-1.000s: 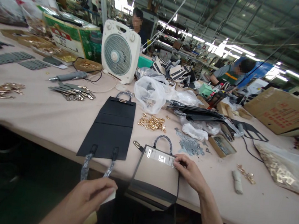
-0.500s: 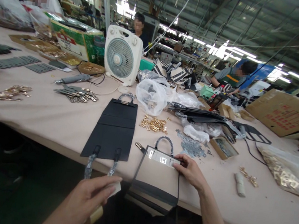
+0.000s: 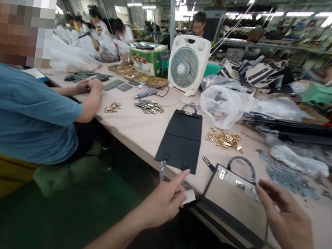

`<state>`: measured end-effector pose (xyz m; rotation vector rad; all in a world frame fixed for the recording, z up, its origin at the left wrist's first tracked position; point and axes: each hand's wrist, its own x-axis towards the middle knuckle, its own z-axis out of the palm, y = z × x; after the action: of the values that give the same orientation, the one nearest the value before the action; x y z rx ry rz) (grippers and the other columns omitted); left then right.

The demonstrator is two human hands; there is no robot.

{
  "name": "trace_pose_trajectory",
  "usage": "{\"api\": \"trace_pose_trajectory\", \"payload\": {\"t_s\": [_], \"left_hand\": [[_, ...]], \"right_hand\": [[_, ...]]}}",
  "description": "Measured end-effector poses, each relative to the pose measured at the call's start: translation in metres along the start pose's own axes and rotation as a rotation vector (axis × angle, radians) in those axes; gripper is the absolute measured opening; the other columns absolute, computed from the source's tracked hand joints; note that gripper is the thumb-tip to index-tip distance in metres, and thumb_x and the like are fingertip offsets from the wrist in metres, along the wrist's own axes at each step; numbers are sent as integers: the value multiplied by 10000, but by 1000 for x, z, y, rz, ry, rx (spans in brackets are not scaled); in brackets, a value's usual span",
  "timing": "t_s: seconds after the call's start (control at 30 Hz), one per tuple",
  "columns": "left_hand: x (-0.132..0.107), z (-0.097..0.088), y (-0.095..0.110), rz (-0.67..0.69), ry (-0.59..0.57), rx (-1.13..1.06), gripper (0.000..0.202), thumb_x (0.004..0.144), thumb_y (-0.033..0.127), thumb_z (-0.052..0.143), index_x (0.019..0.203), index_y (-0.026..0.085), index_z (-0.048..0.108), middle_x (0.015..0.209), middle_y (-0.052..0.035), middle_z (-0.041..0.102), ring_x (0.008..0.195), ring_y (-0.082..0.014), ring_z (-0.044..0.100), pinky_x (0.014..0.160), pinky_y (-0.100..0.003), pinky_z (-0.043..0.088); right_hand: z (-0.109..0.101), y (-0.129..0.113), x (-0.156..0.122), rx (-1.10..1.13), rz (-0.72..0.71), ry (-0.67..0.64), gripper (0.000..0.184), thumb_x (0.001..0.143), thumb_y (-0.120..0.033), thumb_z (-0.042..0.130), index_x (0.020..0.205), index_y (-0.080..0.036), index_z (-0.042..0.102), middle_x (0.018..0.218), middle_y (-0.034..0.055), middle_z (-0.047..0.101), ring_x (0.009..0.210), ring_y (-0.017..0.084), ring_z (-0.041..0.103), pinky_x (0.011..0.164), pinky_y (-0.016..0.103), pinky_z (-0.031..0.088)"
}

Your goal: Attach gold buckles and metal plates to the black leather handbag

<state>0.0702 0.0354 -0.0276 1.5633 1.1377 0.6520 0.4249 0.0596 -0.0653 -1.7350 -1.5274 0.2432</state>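
My left hand [image 3: 164,201] is closed on a small white piece [image 3: 189,196], thumb pressing it while the index finger stretches forward. A yellowish part shows under that hand, mostly hidden. Just past the fingertip lies a flat black bag panel [image 3: 181,138] with film-wrapped handles. To the right, a beige handbag [image 3: 236,206] with black trim and a wrapped handle leans over the table edge. Beside its upper right corner is my right hand [image 3: 286,216], fingers loosely curved and thumb apart; contact with the bag is unclear. A black strap with a gold clasp [image 3: 208,163] sticks out at its left.
Gold hardware [image 3: 224,139] is heaped behind the handbag, near grey scraps [image 3: 289,176] and a clear plastic bag [image 3: 221,106]. A white fan [image 3: 188,64] stands at the back. On the left, a co-worker in a blue shirt [image 3: 25,113] works with both hands at the table.
My view has swung left, bringing the co-worker into sight. My left index finger now extends towards the black panel. The right hand's fingers have loosened at the handbag's top corner.
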Motion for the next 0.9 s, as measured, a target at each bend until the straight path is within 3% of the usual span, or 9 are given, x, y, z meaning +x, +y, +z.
{"api": "trace_pose_trajectory", "payload": {"t_s": [0.17,0.27,0.43,0.53,0.6,0.77,0.83,0.9], "left_hand": [[-3,1,3,41,-72,123,688,1009,202,465,1665,238,261,981,-17,737,862,-171,659,837,-292,480],[-4,1,3,63,-117,152,707,1005,185,449,1674,213,222,1062,-55,755,918,-193,689,899,-320,506],[-8,-2,5,81,-97,201,725,968,149,468,1664,214,273,1126,-92,760,977,-214,717,905,-318,536],[-10,-3,6,76,-86,216,671,974,159,478,1632,212,356,1059,-83,768,927,-208,726,843,-291,549],[-9,-2,7,80,-70,182,597,989,180,489,1582,224,440,1087,-77,770,979,-212,731,882,-295,551],[-5,0,8,136,-84,118,283,1001,172,514,1191,218,719,1127,-46,765,1060,-196,708,968,-287,521],[-3,0,7,179,-93,135,220,1008,183,539,1052,200,754,1104,-49,765,1058,-195,698,980,-285,510],[-2,-1,6,217,-109,152,203,1018,195,560,1034,198,762,1092,-47,766,1059,-193,692,986,-283,501]], "right_hand": [[19,-87,-35,197,-402,-455,319,995,-408,672,1299,-312,695,1261,67,744,1103,249,723,978,384,599],[36,-114,-44,223,-516,-561,350,1023,-318,645,1374,-318,655,1317,56,730,1193,231,704,1040,367,586],[53,-127,-48,241,-546,-621,270,1043,-271,610,1301,-288,686,1232,68,751,1107,225,725,975,349,597],[54,-130,-49,213,-531,-670,211,1056,-239,578,1209,-295,711,1128,57,752,1015,215,724,892,333,591],[52,-131,-50,187,-514,-688,197,1056,-219,572,1169,-296,713,1079,51,739,976,213,712,868,332,578],[45,-132,-51,166,-451,-728,161,1069,-213,531,1092,-273,679,1050,56,689,956,211,680,859,340,553],[42,-132,-52,175,-429,-749,150,1078,-221,511,1071,-265,654,1049,56,668,956,208,669,852,338,543],[40,-131,-53,185,-413,-761,139,1082,-225,501,1080,-267,633,1050,52,650,959,205,658,848,337,531]]}}
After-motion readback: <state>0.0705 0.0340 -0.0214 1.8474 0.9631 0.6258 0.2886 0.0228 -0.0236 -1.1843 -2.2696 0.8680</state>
